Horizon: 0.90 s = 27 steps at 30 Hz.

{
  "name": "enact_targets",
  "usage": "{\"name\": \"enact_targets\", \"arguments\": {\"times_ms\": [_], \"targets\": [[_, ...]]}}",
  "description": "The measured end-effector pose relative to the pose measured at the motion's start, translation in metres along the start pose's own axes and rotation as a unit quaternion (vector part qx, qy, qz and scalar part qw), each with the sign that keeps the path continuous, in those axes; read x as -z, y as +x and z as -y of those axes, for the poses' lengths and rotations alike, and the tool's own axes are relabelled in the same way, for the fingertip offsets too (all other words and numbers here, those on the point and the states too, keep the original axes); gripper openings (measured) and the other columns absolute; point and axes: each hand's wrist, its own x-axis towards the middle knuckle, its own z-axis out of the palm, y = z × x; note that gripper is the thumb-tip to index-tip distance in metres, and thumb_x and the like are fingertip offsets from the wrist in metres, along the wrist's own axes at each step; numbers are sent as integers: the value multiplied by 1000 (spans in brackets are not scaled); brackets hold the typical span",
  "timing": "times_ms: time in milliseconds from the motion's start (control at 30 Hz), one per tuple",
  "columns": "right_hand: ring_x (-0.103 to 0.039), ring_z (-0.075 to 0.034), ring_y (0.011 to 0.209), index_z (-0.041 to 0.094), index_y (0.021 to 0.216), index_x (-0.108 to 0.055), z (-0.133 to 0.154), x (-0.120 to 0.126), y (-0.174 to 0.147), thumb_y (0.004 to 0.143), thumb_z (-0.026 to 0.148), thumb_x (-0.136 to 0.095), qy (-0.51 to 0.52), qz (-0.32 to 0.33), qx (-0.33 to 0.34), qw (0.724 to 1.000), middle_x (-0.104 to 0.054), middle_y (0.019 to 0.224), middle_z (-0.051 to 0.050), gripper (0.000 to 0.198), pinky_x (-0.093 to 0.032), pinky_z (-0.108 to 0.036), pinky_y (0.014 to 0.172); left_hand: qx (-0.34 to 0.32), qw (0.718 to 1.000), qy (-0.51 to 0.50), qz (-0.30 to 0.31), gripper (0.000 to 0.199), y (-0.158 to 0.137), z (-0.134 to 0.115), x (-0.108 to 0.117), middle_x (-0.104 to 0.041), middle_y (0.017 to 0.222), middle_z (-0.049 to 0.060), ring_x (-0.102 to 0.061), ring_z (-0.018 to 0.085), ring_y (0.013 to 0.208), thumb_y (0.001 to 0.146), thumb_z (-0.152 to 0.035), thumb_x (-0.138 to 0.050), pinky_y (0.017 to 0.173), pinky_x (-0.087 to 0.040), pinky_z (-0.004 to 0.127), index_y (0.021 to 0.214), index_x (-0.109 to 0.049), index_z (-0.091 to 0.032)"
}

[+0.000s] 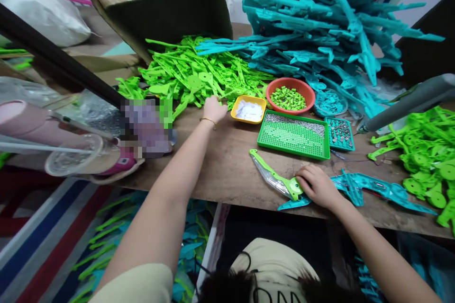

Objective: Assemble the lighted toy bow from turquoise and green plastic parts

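Note:
My left hand (215,110) reaches to the front edge of a heap of bright green plastic parts (195,80). Its fingers point away and are mostly hidden, so what they grip, if anything, does not show. My right hand (315,184) lies with curled fingers over the joint of a toy piece, where a green arm with a clear blade (272,175) meets a teal plastic body (377,187). The teal body stretches right along the table edge. Just left of the yellow dish (249,109) of pale pieces is my left hand.
Behind my right hand stand a green tray (293,144) of small metal bits, a teal tray (340,133), and a red bowl (307,99) of small green pieces. Teal parts (320,23) pile high behind. Green parts (432,156) lie right; a cup (71,156) stands left.

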Motion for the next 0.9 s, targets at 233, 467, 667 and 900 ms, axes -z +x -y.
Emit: {"name": "enact_targets", "arguments": {"times_ms": [233, 467, 667, 900], "targets": [[-57, -21, 90, 19, 96, -64, 2, 1, 2, 98, 29, -41, -24, -9, 9, 1000, -66, 94, -9, 25, -47, -38, 84, 5, 999, 9, 48, 38, 11, -11, -18, -60, 122, 8, -60, 21, 107, 91, -40, -60, 91, -53, 44, 121, -58, -17], [-61, -23, 85, 16, 99, -65, 4, 12, 2, 100, 34, -38, -106, -39, 11, 994, -69, 88, -10, 32, -43, -36, 79, -1, 1000, -6, 22, 28, -30, 20, 34, -67, 102, 12, -62, 27, 101, 76, -22, -66, 89, -48, 36, 103, -63, -12], [-62, -23, 83, 16, 99, -65, 25, 23, 24, 99, 36, -39, -123, -72, 46, 989, -70, 86, -10, 33, -41, -35, 76, 9, 987, -146, 60, 27, -89, 62, 68, -63, 71, 2, -60, 18, 71, 71, -11, -52, 74, -48, 31, 96, -62, -15], [-62, -23, 82, 16, 99, -65, 65, 19, 57, 99, 37, -38, -130, -39, 113, 984, -70, 86, -11, 34, -42, -35, 75, 147, 877, -458, -25, 12, -206, 136, 99, -56, 59, 1, -44, 9, 47, 57, -14, -50, 44, -28, 21, 67, -53, -17]]}}
